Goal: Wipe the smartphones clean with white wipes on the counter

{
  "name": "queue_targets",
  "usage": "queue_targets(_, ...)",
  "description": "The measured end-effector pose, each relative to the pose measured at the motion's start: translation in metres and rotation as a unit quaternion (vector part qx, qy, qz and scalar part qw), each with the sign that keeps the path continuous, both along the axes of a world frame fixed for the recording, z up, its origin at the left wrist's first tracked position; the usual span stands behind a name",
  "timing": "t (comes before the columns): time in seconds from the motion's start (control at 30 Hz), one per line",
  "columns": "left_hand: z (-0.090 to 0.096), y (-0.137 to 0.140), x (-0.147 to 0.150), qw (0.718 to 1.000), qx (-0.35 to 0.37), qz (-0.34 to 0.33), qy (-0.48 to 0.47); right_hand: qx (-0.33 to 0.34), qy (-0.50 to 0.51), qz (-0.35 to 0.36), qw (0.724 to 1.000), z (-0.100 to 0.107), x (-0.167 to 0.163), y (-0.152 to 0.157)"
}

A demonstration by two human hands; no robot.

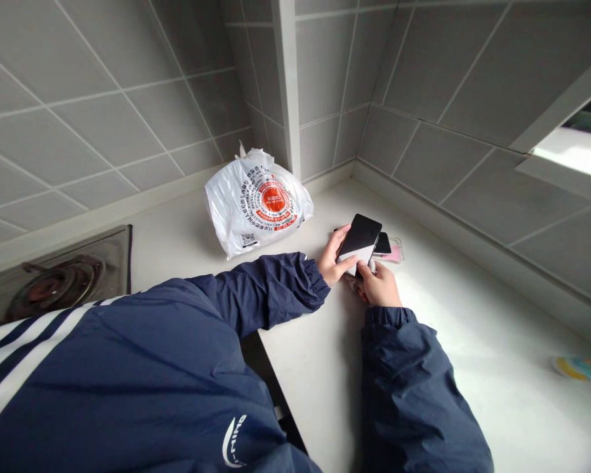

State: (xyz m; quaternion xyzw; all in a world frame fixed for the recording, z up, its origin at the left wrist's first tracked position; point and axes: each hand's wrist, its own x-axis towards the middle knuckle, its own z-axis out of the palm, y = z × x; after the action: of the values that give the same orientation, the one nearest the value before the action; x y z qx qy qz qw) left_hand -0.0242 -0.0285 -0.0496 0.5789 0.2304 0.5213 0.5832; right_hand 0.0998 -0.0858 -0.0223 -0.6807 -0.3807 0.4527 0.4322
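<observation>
A black smartphone point(366, 232) is held tilted above the white counter, a pale reflection across its lower part. My left hand point(331, 258) grips its left side, thumb lying over the lower face. At the phone's bottom edge is my right hand point(380, 285), its fingers closed around the lower corner; a small roundish pale thing shows there, too small to name. Behind the held phone lies another dark, flat, phone-like thing point(384, 244), partly hidden. Beside it is a clear case with a pink patch point(396, 250).
A white plastic bag point(226, 209) with a red round print stands by the back wall. To the left is a gas stove point(54, 282). A colourful object point(581, 368) lies at the far right of the counter point(315, 368). Grey tiled walls meet in the corner.
</observation>
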Motion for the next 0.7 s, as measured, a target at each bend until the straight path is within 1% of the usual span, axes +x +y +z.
queue_targets(0.13,-0.002,0.0,0.001,0.996,-0.032,-0.075,-0.022,0.013,0.006,-0.048,0.999,-0.006,0.008,0.002)
queue_targets(0.23,-0.003,0.0,-0.001,0.992,-0.069,-0.104,-0.033,0.03,0.018,-0.088,0.995,-0.01,0.011,0.003)
queue_targets(0.33,-0.003,0.0,-0.003,0.991,-0.084,-0.102,-0.032,0.042,0.03,-0.124,0.991,-0.013,0.013,0.004)
queue_targets(0.43,-0.003,-0.002,-0.004,0.992,-0.072,-0.091,-0.043,0.055,0.042,-0.15,0.986,-0.014,0.015,0.004)
queue_targets(0.53,-0.002,-0.003,-0.003,0.993,-0.064,-0.078,-0.053,0.086,0.042,-0.18,0.979,-0.012,0.019,0.004)
queue_targets(0.7,-0.001,-0.004,-0.003,0.994,-0.065,-0.073,-0.039,0.107,0.055,-0.219,0.968,-0.015,0.022,0.005)
